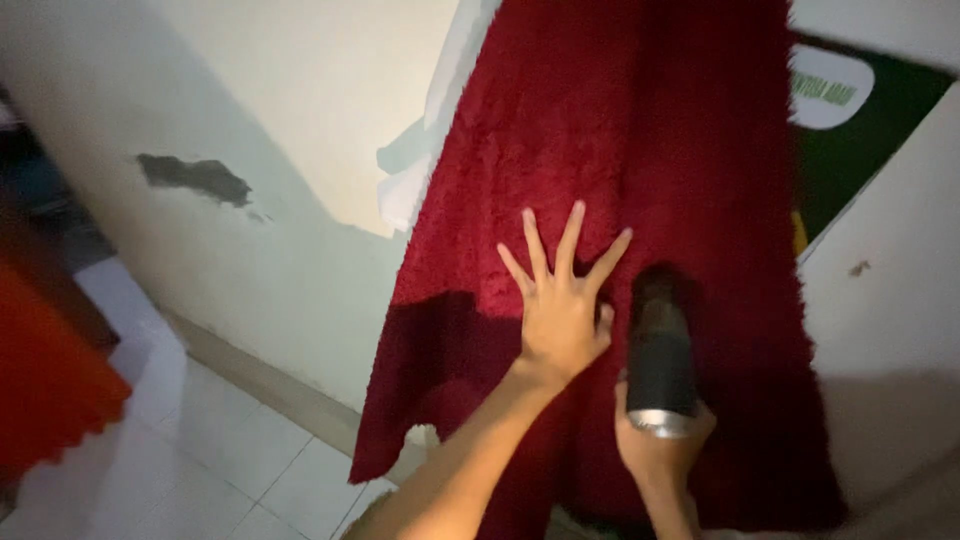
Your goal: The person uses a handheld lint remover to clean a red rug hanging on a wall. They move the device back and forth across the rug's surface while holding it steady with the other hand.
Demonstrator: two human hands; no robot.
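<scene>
A shaggy dark red rug (620, 150) hangs down against a white wall. My left hand (560, 300) lies flat on its pile with the fingers spread wide. Just to the right, my right hand (655, 450) grips a black cylindrical device with a silver ring (660, 365), its far end pressed against the rug. The lower part of the rug lies in shadow.
A white wall (300, 150) with a dark patch of chipped paint (195, 178) stands at left. White cloth (410, 180) peeks out behind the rug's left edge. A green and white sign (850, 110) hangs at upper right. A red object (45, 380) sits on the tiled floor (200, 460) at left.
</scene>
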